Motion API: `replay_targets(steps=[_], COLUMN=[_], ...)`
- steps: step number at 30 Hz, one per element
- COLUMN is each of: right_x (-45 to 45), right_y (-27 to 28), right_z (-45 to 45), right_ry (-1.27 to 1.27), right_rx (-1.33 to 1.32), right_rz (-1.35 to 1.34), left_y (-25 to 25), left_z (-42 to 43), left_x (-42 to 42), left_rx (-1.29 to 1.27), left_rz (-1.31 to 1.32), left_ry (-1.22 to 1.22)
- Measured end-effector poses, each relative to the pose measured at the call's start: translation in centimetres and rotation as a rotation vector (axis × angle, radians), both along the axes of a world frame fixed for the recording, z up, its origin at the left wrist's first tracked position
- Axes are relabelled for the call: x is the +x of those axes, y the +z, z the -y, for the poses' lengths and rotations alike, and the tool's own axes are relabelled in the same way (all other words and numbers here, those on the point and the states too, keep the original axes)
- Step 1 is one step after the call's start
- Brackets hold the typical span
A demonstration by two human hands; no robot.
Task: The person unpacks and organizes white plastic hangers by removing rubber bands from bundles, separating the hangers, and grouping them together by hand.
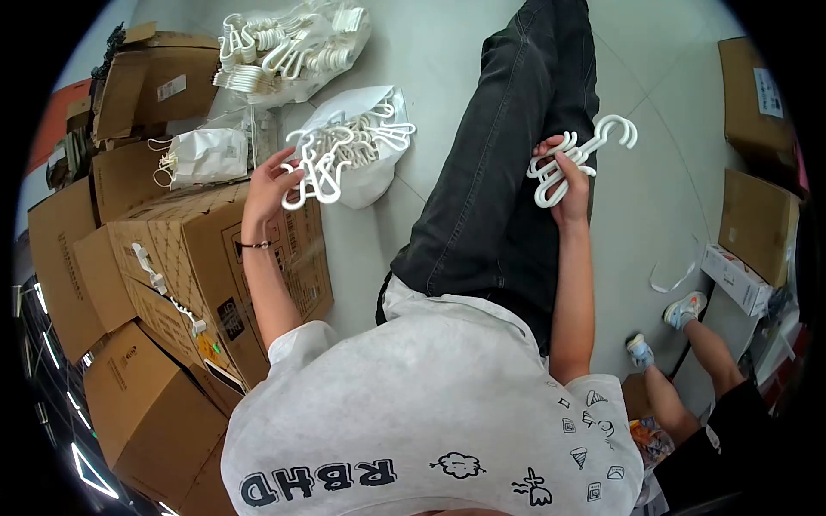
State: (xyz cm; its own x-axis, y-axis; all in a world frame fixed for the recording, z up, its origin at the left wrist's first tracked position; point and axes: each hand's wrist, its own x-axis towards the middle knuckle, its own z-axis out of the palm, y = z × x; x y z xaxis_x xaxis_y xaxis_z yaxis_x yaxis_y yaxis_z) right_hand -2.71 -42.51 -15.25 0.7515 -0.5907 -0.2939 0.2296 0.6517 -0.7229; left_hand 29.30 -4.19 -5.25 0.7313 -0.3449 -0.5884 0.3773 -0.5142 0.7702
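Note:
My left hand (pixel 268 187) is closed on white plastic hangers (pixel 320 186) by their edge, over the mouth of an open white bag (pixel 361 191). More white hangers fill that bag, so I cannot tell exactly which ones belong to the hand's grip. Over my dark trousers, my right hand (pixel 571 191) is wrapped round a small bunch of white hangers (pixel 551 182). Their hooks point up and to the right, past my fingers.
A clear plastic bag of stacked white hangers (pixel 292 53) lies at the top left. Cardboard boxes (pixel 206 258) crowd the left side, with a white paper bag (pixel 211 156) behind. More boxes (pixel 757 228) stand at right. Another person's legs (pixel 688 378) show at lower right.

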Motion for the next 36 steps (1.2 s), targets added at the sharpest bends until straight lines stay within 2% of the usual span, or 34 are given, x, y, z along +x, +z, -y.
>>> replay_targets(steps=[5,8,10,11,12,14,15,19,21,24,26,28,29,32,34,36], right_x=[0.4,0.1,-0.1,-0.2,-0.2,-0.2,0.1,1.6,2.5,2.6,2.0,1.0,0.7,0.2,1.0,1.2], right_y=[1.4,1.6,1.3,1.4,1.6,3.1,4.4,9.4,11.1,10.0,9.4,8.1,7.6,7.1,8.8,9.0], right_z=[-0.4,-0.6,-0.8,-0.9,-1.0,-1.4,-1.7,-3.3,-4.4,-5.8,-6.0,-6.3,-6.4,-6.2,-6.3,-6.3], right_ry=[-0.014,-0.007,-0.02,-0.021,-0.022,-0.011,0.022,0.179,0.223,0.264,0.279,0.295,0.304,0.328,0.2,0.126], right_rx=[-0.024,-0.107,-0.068,-0.076,-0.085,-0.139,-0.128,-0.065,0.07,0.13,0.163,0.19,0.144,0.083,0.191,0.203], right_rz=[0.001,-0.051,-0.053,-0.041,-0.029,-0.04,0.031,0.207,0.269,0.255,0.293,0.314,0.293,0.302,0.355,0.374], left_y=[5.4,6.5,7.6,6.8,7.3,9.0,9.3,9.0,8.0,6.3,6.5,5.4,5.4,5.2,5.4,5.6], left_z=[1.1,1.9,2.9,1.9,3.0,7.1,8.5,14.4,16.6,19.1,21.6,21.9,21.8,22.2,21.9,22.0], left_x=[-1.7,-2.7,-3.7,-3.3,-3.8,-6.4,-7.3,-11.5,-13.6,-16.5,-18.9,-19.5,-19.7,-20.0,-19.7,-19.5], left_rx=[-0.058,-0.113,-0.282,-0.436,-0.443,-0.554,-0.615,-0.654,-0.634,-0.604,-0.59,-0.523,-0.449,-0.469,-0.481,-0.523], left_rz=[-0.044,-0.041,-0.023,-0.05,-0.048,-0.009,-0.015,0.008,-0.025,-0.039,0.041,0.248,0.256,0.333,0.285,0.265], left_ry=[-0.004,0.001,0.153,0.132,0.127,0.306,0.298,0.226,0.109,0.02,0.08,-0.067,-0.092,-0.124,-0.17,-0.066])
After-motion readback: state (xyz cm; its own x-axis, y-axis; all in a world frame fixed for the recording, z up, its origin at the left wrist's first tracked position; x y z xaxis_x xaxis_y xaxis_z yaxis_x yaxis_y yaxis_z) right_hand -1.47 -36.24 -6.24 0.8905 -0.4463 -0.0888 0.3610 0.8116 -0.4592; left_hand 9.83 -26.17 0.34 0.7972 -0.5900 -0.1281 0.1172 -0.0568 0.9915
